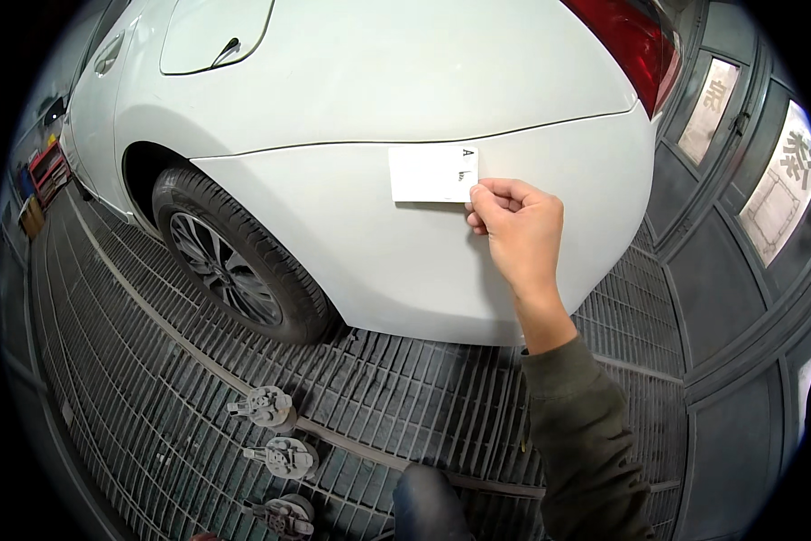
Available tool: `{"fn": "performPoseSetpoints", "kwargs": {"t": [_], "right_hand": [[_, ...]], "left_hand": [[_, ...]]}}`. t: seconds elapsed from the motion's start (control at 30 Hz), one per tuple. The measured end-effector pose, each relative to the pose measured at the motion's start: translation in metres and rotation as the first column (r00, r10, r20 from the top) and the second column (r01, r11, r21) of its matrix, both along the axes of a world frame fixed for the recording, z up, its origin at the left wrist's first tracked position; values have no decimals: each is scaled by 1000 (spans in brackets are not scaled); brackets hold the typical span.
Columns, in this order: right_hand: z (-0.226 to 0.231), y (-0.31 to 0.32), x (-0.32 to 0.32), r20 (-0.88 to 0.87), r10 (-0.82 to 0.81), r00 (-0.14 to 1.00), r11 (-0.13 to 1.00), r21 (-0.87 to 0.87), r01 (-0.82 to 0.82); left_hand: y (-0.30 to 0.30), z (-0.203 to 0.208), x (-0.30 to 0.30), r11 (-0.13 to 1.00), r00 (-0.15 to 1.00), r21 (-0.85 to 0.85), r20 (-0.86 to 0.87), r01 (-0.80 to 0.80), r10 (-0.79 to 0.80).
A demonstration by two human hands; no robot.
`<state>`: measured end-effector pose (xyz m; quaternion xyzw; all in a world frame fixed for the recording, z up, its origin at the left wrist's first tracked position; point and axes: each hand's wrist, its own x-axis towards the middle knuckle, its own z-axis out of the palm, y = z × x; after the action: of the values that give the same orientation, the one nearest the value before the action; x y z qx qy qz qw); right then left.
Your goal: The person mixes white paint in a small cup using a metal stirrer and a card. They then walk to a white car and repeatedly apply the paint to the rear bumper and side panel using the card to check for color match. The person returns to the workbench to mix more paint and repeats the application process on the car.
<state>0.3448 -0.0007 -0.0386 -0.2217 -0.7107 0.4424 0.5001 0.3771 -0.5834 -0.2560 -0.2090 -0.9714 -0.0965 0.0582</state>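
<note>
My right hand (pixel 522 225) pinches the right edge of a white colour sample card (pixel 428 176) between thumb and fingers. The card is small and rectangular, with dark print along its right end. It is held up at the white rear bumper (pixel 405 261) of a car, just below the seam with the body panel (pixel 378 81). Card and bumper look close in colour. At the lower edge, a small sliver of skin may be my left hand (pixel 204 537); its fingers are hidden.
The rear wheel (pixel 234 257) stands left of the bumper, and a red tail light (pixel 626 50) is at upper right. Several round metal fittings (pixel 284 458) sit on the grated floor (pixel 108 334). Grey panelled doors with windows (pixel 712 261) line the right side. My knee (pixel 428 505) shows below.
</note>
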Motion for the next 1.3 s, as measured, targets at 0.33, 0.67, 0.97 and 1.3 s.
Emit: {"fn": "performPoseSetpoints", "kwargs": {"t": [0.33, 0.67, 0.97, 1.3], "right_hand": [[4, -2, -2, 6, -31, 1000, 999, -14, 31], [4, -2, -3, 60, -32, 998, 998, -44, 35], [11, -3, 2, 66, -46, 997, 997, -55, 50], [6, 7, 0, 65, -46, 997, 998, -44, 49]], "left_hand": [[7, 3, -3, 999, 1000, 34, 1, 19, -19], [3, 5, -1, 1000, 1000, 23, -12, 11, -11], [3, 0, 1, 997, 996, 63, -78, -45, 50], [9, 10, 17, 950, 990, 291, -49, -111, 131]]}}
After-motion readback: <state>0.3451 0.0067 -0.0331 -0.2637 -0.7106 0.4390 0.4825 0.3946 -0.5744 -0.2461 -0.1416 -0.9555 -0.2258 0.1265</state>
